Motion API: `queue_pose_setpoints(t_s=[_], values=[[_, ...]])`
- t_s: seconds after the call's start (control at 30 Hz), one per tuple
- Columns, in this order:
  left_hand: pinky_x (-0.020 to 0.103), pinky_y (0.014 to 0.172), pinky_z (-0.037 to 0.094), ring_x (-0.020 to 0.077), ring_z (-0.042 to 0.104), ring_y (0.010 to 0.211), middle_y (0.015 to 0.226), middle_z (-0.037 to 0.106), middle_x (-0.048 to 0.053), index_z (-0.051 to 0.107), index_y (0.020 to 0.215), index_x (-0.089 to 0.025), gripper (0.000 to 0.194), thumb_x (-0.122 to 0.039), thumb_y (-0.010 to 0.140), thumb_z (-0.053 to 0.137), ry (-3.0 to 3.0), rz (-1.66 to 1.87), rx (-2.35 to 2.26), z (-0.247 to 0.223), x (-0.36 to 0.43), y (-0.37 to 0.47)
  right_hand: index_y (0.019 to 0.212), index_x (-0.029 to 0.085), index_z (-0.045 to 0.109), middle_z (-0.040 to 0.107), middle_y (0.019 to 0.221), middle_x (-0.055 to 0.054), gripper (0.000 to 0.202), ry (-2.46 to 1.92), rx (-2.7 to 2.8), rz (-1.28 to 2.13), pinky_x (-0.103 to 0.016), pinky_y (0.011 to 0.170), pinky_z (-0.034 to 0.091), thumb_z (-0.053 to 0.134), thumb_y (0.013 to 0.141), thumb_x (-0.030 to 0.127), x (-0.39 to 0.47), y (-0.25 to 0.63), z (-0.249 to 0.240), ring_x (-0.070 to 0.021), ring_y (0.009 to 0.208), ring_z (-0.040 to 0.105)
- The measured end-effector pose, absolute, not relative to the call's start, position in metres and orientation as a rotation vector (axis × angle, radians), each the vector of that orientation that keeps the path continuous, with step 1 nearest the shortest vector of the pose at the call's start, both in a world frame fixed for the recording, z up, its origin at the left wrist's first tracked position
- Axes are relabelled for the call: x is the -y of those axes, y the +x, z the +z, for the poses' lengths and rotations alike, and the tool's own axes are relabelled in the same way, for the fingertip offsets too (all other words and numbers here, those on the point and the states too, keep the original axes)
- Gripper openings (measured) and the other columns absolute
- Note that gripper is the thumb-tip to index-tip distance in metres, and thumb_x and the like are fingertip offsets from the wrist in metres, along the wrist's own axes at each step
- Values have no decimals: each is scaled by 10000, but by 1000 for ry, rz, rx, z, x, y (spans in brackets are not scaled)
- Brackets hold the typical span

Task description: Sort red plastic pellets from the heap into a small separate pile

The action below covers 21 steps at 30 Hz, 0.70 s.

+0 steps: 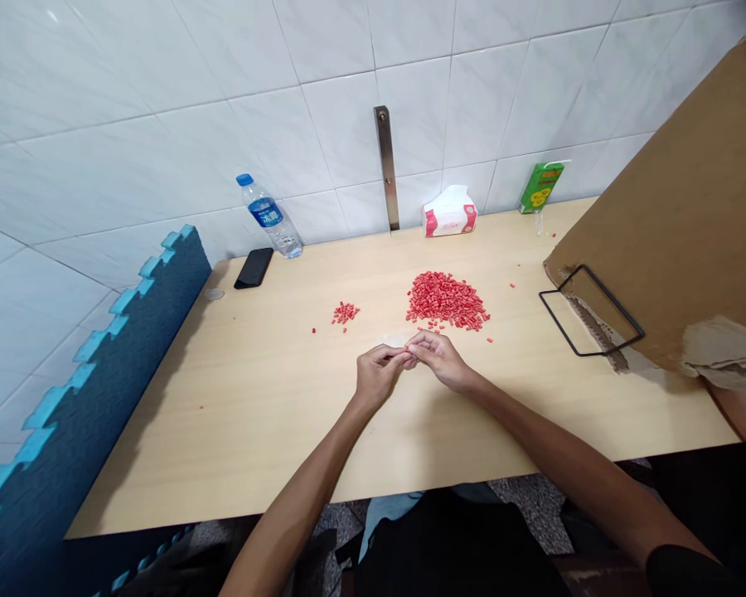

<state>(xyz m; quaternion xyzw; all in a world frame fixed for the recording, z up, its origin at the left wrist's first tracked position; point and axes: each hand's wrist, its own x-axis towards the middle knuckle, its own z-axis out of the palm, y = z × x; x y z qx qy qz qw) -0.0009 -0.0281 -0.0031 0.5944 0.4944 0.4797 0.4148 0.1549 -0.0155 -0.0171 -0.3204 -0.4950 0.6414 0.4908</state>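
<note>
My left hand (pixel 378 371) and my right hand (pixel 436 356) meet fingertip to fingertip over the wooden table (pixel 273 414). Between the pinched fingers a small red piece (pixel 407 349) shows, touched by both hands. Just beyond my right hand lies a large pile of small red pieces (pixel 446 300). A much smaller pile of the same red pieces (pixel 346 313) sits beyond my left hand, with a single red piece (pixel 314 331) to its left. Something pale and clear lies partly hidden behind my fingers.
Along the wall stand a water bottle (pixel 270 217), a tissue pack (pixel 450 213) and a green carton (pixel 540 188). A black phone (pixel 254 268) lies at back left. Blue foam (pixel 130 340) edges the left; cardboard (pixel 677 215) and a black wire frame (pixel 590 311) are right.
</note>
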Motion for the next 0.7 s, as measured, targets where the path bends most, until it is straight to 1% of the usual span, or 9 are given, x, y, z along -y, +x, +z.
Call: queue_pose_setpoints(t_s=[0.7], values=[[250,629,488,147,641,656,712,707,53,739,733,-160,149,-306,718,713,1522,1210,-1232,-5,28,-2,828,165,610,684,666,-17,297,-754,1203,1579,-297,629,531,690,761,443,15,157,-17,-145,615,661]])
